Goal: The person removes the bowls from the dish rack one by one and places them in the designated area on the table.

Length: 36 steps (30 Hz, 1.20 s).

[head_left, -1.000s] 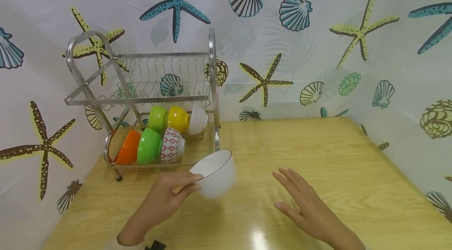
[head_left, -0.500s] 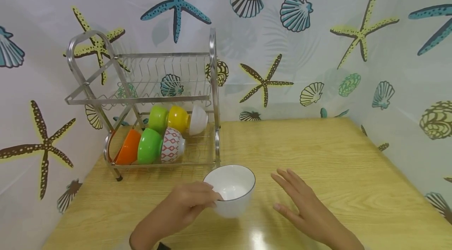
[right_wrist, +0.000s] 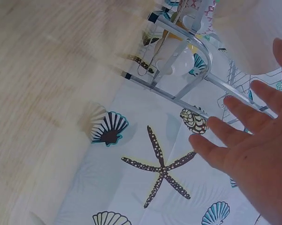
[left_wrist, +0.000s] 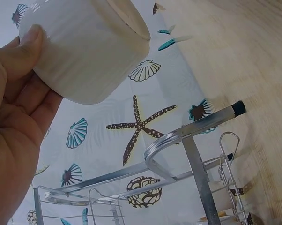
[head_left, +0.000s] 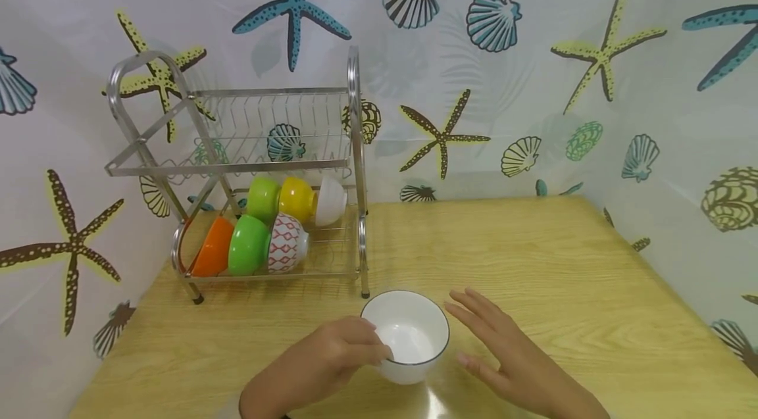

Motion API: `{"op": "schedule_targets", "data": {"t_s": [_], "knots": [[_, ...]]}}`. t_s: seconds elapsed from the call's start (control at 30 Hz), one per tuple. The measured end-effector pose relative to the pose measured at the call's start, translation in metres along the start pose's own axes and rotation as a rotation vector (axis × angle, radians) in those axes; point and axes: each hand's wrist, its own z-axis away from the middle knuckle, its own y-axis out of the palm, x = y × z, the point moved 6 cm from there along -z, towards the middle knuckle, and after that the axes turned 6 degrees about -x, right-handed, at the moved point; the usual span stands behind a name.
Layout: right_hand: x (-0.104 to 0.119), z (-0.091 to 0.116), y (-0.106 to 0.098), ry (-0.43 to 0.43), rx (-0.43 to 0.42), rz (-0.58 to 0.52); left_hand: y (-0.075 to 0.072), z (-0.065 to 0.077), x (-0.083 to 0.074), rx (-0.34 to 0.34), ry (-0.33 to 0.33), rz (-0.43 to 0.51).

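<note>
A white bowl (head_left: pixel 414 333) with a thin dark rim is held upright over the near middle of the table. My left hand (head_left: pixel 331 360) pinches its left rim, fingers inside and thumb on the outer wall. The left wrist view has the thumb pressed on the white bowl's side (left_wrist: pixel 85 51). Just right of the bowl, my right hand (head_left: pixel 503 353) is spread with its fingers extended, fingertips close to the rim. From the right wrist, that hand (right_wrist: pixel 253 136) appears with relaxed, parted fingers beside the bowl (right_wrist: pixel 253 33).
A two-tier metal dish rack (head_left: pixel 272 166) stands at the back left. On its lower tier lean several bowls: orange (head_left: pixel 214 249), green (head_left: pixel 249 246), red-patterned (head_left: pixel 285 245), lime (head_left: pixel 263 198), yellow (head_left: pixel 296 198) and white (head_left: pixel 330 202). Behind the wooden table (head_left: pixel 503 241) hangs a sea-print curtain (head_left: pixel 379 77).
My left hand has carried the white bowl right and toward me, turning it from tilted to upright. The right hand has shifted slightly left, and the bowl is now beside it.
</note>
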Motion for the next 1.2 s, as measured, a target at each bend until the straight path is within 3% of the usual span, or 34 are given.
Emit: {"op": "schedule_targets", "data": {"t_s": [0.27, 0.47, 0.63, 1.03, 1.2], "knots": [[0.022, 0.001, -0.006, -0.238, -0.082, -0.011, 0.015, -0.006, -0.005, 0.064, 0.028, -0.123], [0.03, -0.002, -0.006, -0.37, -0.106, -0.057, 0.021, -0.007, -0.006, 0.063, 0.056, -0.167], [0.032, -0.001, -0.004, -0.392, -0.09, -0.044, 0.025, -0.007, -0.004, 0.074, 0.039, -0.164], [0.042, 0.002, -0.004, -0.49, -0.163, -0.092, 0.029, -0.009, -0.012, 0.063, 0.118, -0.195], [0.045, 0.007, -0.006, -0.517, -0.176, -0.078, 0.031, -0.01, -0.016, 0.132, 0.06, -0.154]]}}
